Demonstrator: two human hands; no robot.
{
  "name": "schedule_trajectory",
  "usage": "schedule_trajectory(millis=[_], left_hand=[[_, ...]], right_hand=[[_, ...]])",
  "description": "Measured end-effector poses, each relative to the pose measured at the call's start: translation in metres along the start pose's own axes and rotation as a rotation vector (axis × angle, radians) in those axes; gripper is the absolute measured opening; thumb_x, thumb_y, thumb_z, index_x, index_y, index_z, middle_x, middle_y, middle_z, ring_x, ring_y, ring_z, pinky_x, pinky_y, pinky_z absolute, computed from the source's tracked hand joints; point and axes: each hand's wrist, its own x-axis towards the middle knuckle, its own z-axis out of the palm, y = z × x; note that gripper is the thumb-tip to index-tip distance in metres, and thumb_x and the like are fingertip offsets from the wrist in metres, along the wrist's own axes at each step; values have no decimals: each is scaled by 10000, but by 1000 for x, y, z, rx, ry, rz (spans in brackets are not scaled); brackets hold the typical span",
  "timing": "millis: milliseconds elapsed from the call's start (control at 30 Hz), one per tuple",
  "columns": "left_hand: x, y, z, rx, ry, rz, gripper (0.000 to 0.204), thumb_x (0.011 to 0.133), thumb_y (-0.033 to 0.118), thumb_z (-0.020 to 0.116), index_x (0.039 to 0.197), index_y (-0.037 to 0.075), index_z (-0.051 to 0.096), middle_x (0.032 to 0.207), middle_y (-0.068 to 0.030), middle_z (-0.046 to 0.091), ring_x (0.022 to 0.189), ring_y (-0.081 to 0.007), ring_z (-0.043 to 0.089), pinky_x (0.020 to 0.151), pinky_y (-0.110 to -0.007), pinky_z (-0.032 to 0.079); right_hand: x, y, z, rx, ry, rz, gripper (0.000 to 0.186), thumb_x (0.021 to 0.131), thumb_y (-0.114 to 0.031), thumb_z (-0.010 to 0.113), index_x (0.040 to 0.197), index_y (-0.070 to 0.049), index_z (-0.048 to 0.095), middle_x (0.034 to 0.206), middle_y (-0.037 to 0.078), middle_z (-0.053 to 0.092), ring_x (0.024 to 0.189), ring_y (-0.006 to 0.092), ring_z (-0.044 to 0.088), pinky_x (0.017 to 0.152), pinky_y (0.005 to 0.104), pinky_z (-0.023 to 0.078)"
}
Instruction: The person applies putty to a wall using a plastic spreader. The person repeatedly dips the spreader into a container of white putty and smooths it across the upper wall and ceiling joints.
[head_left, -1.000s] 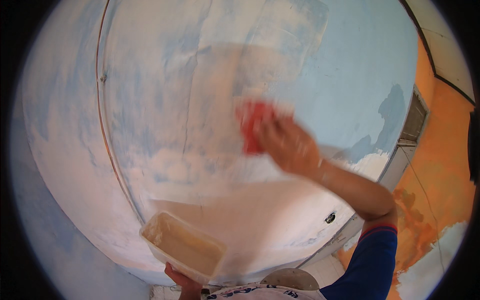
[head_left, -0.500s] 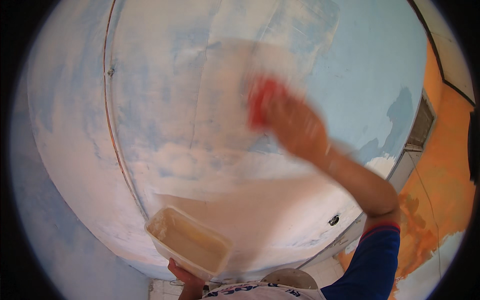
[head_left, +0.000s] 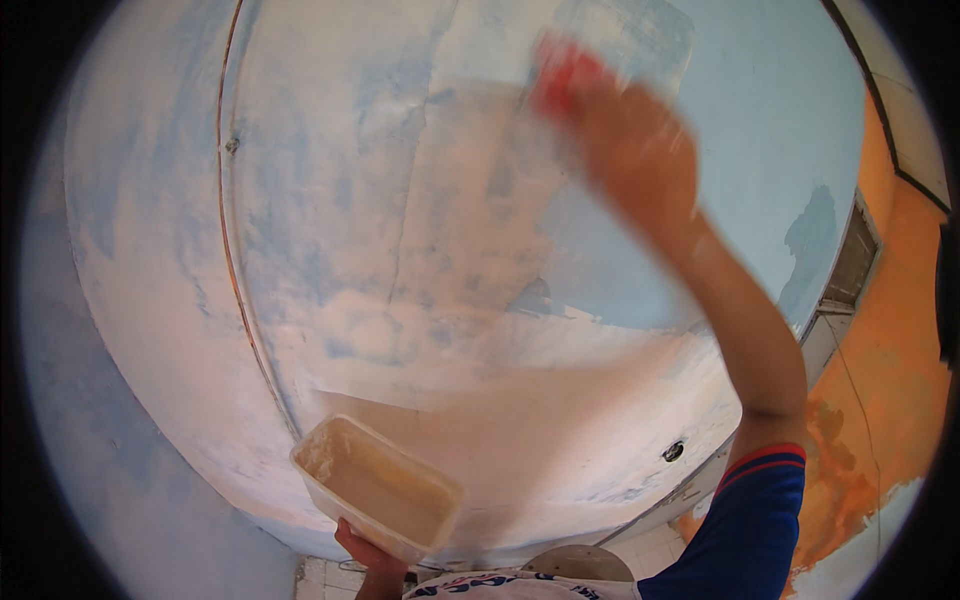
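My right hand is raised high against the wall, its fingers closed round a red block-shaped tool. Motion smears both, so the tool's exact kind does not show. Down low, my left hand grips the near side of a whitish rectangular plastic tub, which tilts toward me. Pale residue coats the tub's inner walls, and a beige layer lies in its bottom. In front of me the wall has patchy whitish-pink filler over light blue paint, with bare blue at the right.
A cable runs down the wall on the left. A round socket hole sits low at the right. Beyond the corner are an orange wall and a small framed opening. Below me shows a round pale object above white floor tiles.
My right hand has swept upward and slightly right along the wall with the red tool. The left hand and the tub have stayed in nearly the same place.
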Motion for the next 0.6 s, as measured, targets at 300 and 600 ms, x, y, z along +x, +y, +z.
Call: schedule_trajectory(millis=[300,600], left_hand=[[-8,9,-1,63,22,65,778,903,632,382,1489,120,420,1430,-99,502,1313,-310,497,1067,-473,439],[3,-6,-11,144,20,97,752,939,619,336,1518,143,398,1437,-95,515,1284,-332,530,1036,-497,466]], right_hand=[[15,-30,-72,388,-137,57,221,900,-140,633,1090,-209,722,819,-7,641,733,220,634,564,370,505],[47,40,9,117,-69,57,209,977,-219,610,1143,-169,728,1129,68,719,984,270,694,766,416,565]])
